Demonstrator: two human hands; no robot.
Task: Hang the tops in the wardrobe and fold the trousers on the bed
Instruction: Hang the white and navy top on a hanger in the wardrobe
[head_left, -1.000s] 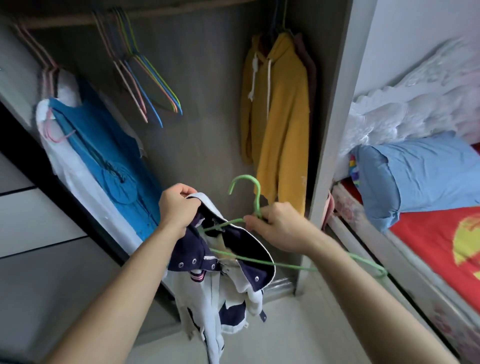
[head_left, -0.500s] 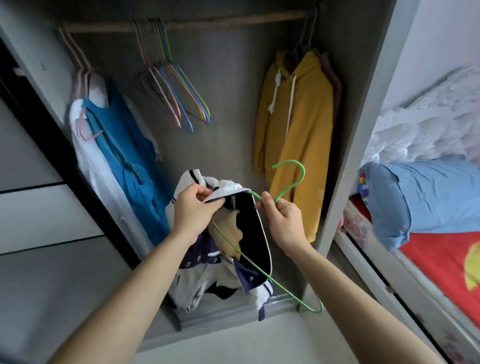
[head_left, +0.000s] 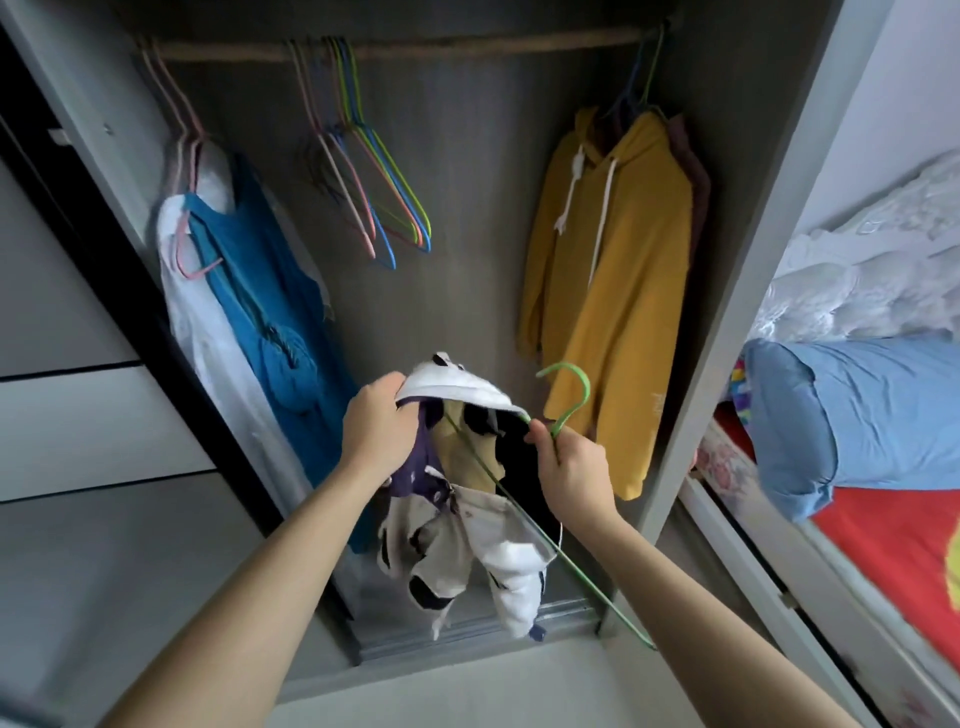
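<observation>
Hands (head_left: 378, 434) (head_left: 574, 470) two, hanger (head_left: 570, 414) one, top (head_left: 467, 525) one

The wardrobe (head_left: 467, 208) fills the middle of the frame, its back panel grey with a wood grain and dim inside; a wooden rail (head_left: 493, 49) crosses it near the top edge; a metal track (head_left: 571, 613) runs along its foot. At the left stands a sliding door (head_left: 78, 426) of pale panels divided by dark lines. In the upper right is a plain pale wall (head_left: 914, 93), brighter than the rest; the light perhaps comes from that side. Below it lies the bed (head_left: 763, 577) with a red sheet (head_left: 893, 551), a blue pillow (head_left: 857, 415) and a white quilt (head_left: 872, 275); the floor (head_left: 467, 691) at the bottom is light grey.
</observation>
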